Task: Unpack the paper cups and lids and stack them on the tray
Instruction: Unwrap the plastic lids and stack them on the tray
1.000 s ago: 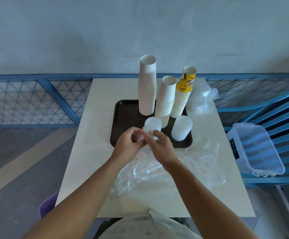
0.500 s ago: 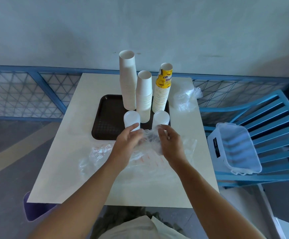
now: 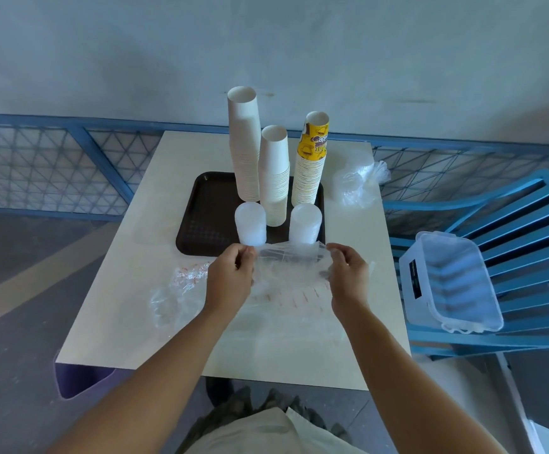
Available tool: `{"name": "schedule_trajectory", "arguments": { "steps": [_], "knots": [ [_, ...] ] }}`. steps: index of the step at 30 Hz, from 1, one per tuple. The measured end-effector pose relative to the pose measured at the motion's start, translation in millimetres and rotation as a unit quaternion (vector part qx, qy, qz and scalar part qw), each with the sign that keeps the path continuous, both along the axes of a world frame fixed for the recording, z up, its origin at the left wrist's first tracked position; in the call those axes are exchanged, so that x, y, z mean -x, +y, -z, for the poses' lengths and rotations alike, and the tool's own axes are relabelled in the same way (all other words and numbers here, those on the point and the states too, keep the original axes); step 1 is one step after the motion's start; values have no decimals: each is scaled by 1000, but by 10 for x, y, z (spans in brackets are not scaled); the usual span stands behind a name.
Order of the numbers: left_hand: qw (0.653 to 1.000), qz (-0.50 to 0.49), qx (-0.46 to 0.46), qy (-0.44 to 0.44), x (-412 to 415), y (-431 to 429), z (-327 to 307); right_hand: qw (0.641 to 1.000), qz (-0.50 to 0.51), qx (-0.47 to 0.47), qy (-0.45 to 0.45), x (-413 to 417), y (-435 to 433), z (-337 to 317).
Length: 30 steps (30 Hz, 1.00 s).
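A clear plastic bag (image 3: 288,267) is held stretched above the near part of the tabletop (image 3: 119,290). One upper corner is pinched by the left hand (image 3: 230,273) and the other by the right hand (image 3: 347,273), with the fingers of both hands curled onto the film. The bag looks empty. A 2nd loose bag (image 3: 175,290) lies flat on the tabletop to the left.

The stretched edge is just in front of the dark tray (image 3: 207,217). On the tray's near edge, 2 stacks of white lids (image 3: 251,224) are set. If the film is flicked or swept forward, the light lid stacks could be toppled. The 3 tall cup stacks (image 3: 274,175) right behind them could then be knocked over too.

The bag's taut edge runs left to right. Both lid stacks are upright, with the long axis vertical. The cup stacks are also upright, mouths pointing up. The printed yellow stack (image 3: 311,165) appears tilted slightly rightward at its top, so it is judged the likeliest to fall.
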<state>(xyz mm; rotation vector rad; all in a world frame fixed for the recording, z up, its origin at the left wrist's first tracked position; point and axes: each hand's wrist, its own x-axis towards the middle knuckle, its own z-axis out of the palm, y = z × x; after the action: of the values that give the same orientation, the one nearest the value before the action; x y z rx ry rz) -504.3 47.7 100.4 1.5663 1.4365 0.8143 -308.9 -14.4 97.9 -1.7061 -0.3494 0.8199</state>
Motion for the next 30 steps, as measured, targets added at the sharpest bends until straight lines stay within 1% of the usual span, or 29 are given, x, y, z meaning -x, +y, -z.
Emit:
{"name": "schedule_trajectory", "arguments": {
  "steps": [2, 3, 6, 7, 9, 11, 14, 16, 18, 21, 23, 27, 28, 30],
  "knots": [
    [1000, 0, -9, -14, 22, 12, 29, 998, -61, -14, 25, 96, 9, 0],
    [1000, 5, -9, -18, 18, 11, 30, 995, -101, -3, 24, 147, 23, 14],
    [1000, 20, -20, -11, -1, 1, 41, 976, -208, 48, -40, 285, 65, 25],
    [999, 15, -33, 1, 2, 6, 47, 974, -214, 56, -42, 294, 78, 29],
    [999, -14, -48, 20, 46, 40, 69, 981, -185, 51, -17, 264, 95, 48],
    [997, -44, -53, 24, 114, 77, 96, 990, -135, 31, 4, 205, 86, 106],
    [998, -46, -40, 8, 183, 84, 152, 997, -69, 19, 4, 123, 63, 189],
    [999, -32, -21, 5, 198, 72, 204, 997, -51, 39, -34, 80, 48, 297],
    [1000, -16, 0, 9, 195, 69, 270, 993, -68, 57, -80, 73, 27, 408],
    [999, 1, 45, 11, 191, 108, 358, 975, -121, 87, -165, 111, -15, 568],
    [997, -9, 70, 26, 212, 156, 448, 959, -127, 101, -233, 125, -40, 702],
    [991, -51, 22, 125, 271, 213, 713, 908, -152, 110, -374, 158, -88, 1045],
    [988, -54, 11, 146, 276, 208, 778, 895, -165, 116, -399, 176, -98, 1118],
    [981, -46, -16, 190, 289, 185, 913, 879, -182, 121, -424, 207, -107, 1229]
  ]
}}
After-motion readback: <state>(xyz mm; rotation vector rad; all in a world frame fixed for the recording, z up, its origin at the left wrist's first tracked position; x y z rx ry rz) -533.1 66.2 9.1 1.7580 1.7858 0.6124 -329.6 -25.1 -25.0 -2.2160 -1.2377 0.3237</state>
